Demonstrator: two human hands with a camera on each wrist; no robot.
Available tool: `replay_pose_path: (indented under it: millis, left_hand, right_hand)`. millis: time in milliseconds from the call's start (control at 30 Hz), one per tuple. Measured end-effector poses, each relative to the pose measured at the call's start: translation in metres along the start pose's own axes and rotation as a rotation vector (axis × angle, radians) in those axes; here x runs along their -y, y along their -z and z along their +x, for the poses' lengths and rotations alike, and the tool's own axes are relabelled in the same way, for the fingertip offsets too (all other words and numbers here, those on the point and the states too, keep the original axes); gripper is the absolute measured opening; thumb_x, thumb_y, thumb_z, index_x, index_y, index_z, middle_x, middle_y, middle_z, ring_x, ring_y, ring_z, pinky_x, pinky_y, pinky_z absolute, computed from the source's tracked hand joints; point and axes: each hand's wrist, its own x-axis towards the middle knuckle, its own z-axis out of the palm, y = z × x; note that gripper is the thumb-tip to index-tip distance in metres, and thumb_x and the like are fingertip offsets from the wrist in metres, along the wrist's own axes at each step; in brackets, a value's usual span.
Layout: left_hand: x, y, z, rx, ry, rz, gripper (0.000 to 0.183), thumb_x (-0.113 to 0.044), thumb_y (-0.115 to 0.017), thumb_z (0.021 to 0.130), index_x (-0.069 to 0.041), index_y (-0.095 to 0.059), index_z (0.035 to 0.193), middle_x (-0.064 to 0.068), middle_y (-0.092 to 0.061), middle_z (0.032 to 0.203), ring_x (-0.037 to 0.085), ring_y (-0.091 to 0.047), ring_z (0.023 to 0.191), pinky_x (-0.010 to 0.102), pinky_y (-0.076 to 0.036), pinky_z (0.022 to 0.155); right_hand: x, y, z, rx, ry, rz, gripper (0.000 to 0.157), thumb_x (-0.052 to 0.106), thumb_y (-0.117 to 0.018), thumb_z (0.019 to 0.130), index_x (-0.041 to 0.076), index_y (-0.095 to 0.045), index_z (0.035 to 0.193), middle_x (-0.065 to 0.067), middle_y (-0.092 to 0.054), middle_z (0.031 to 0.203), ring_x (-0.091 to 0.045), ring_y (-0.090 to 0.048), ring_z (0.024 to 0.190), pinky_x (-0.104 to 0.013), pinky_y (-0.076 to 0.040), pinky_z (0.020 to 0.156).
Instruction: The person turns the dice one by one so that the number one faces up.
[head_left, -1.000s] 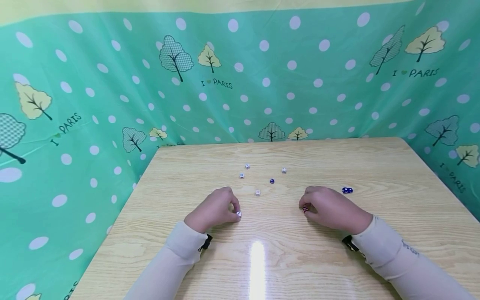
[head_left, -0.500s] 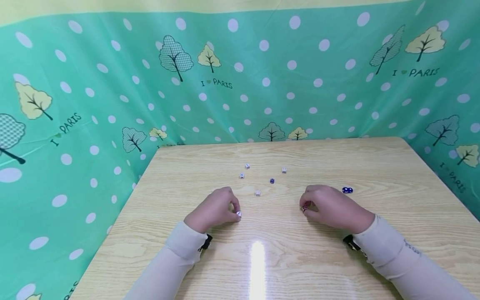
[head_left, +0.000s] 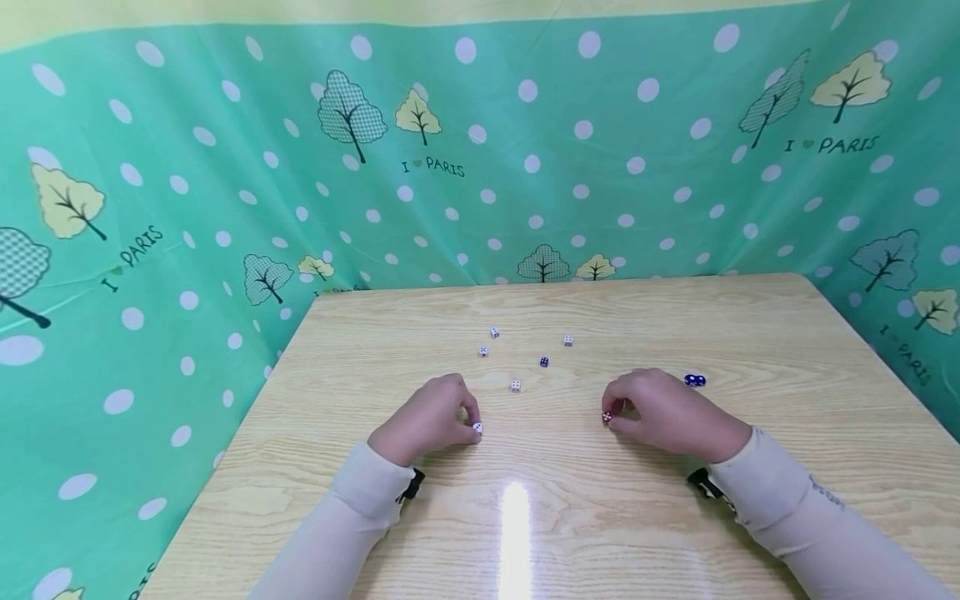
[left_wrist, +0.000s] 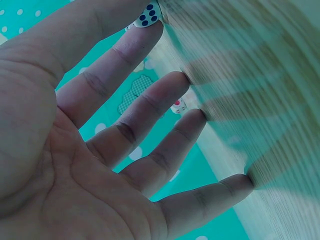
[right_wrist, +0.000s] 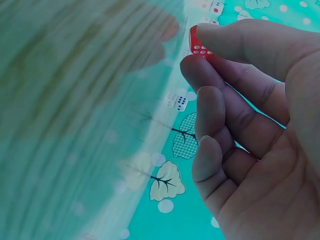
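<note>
In the head view, my left hand pinches a white die between thumb and forefinger, low at the table. The left wrist view shows dark pips on that die, while the other fingers are spread with their tips at the tabletop. My right hand pinches a red die with white pips. The right wrist view has this red die between thumb and fingertips, the remaining fingers curling loosely.
Beyond the hands lie several white dice, one nearest, and a small blue die. Past my right hand sit blue dice side by side. A green patterned curtain hangs behind the wood-grain table.
The red die has turned between my right fingers and shows a different face. My right hand has shifted very slightly to the right. The left hand and the loose dice look still.
</note>
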Motion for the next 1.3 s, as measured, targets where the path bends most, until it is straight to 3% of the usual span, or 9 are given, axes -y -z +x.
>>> replay_pose_path:
  millis: [667, 833, 1000, 1167, 1300]
  left_hand:
    - [0.0012, 0.0002, 0.0004, 0.001, -0.001, 0.011, 0.019, -0.021, -0.09, 0.08, -0.025, -0.074, 0.071, -0.002, -0.059, 0.091, 0.016, -0.051, 0.079, 0.032, -0.045, 0.072]
    - [0.001, 0.0, 0.0001, 0.005, 0.007, 0.007, 0.019, -0.021, -0.09, 0.08, -0.025, -0.074, 0.071, -0.002, -0.059, 0.091, 0.016, -0.051, 0.078, 0.032, -0.045, 0.072]
    - [0.001, 0.0, 0.0, 0.005, 0.006, -0.003, 0.019, -0.02, -0.09, 0.079, -0.025, -0.074, 0.072, -0.002, -0.059, 0.092, 0.016, -0.051, 0.079, 0.033, -0.045, 0.073]
    - [0.0008, -0.0002, 0.0001, 0.006, 0.005, -0.005, 0.019, -0.02, -0.09, 0.08, -0.025, -0.074, 0.071, -0.002, -0.059, 0.092, 0.017, -0.052, 0.08, 0.034, -0.045, 0.074]
    - [0.0005, -0.0003, -0.0001, 0.005, 0.006, -0.003, 0.019, -0.02, -0.09, 0.08, -0.025, -0.074, 0.071, -0.002, -0.059, 0.092, 0.017, -0.052, 0.08, 0.034, -0.045, 0.074]
  right_hand:
    - [-0.0086, -0.001, 0.0008, 0.014, -0.018, 0.03, 0.017, 0.011, -0.082, 0.084, 0.026, -0.072, 0.085, 0.018, -0.064, 0.081, 0.0, -0.057, 0.075, -0.026, -0.053, 0.071]
    - [-0.007, -0.0004, -0.0002, 0.015, -0.009, 0.009, 0.018, 0.01, -0.082, 0.084, 0.024, -0.074, 0.092, 0.017, -0.066, 0.086, -0.002, -0.059, 0.079, -0.027, -0.053, 0.073]
    - [-0.0041, 0.0008, -0.0023, -0.006, 0.077, -0.057, 0.028, 0.004, -0.082, 0.082, 0.026, -0.078, 0.099, 0.015, -0.066, 0.093, -0.005, -0.061, 0.082, -0.026, -0.054, 0.074]
    - [-0.0012, -0.0008, -0.0024, -0.067, 0.21, -0.162, 0.039, -0.009, -0.075, 0.079, 0.027, -0.078, 0.091, 0.011, -0.064, 0.09, -0.005, -0.055, 0.08, -0.026, -0.053, 0.072]
    - [0.0001, -0.0013, -0.0015, -0.088, 0.248, -0.219, 0.045, -0.014, -0.071, 0.076, 0.029, -0.078, 0.086, 0.009, -0.063, 0.087, -0.006, -0.053, 0.078, -0.026, -0.051, 0.07]
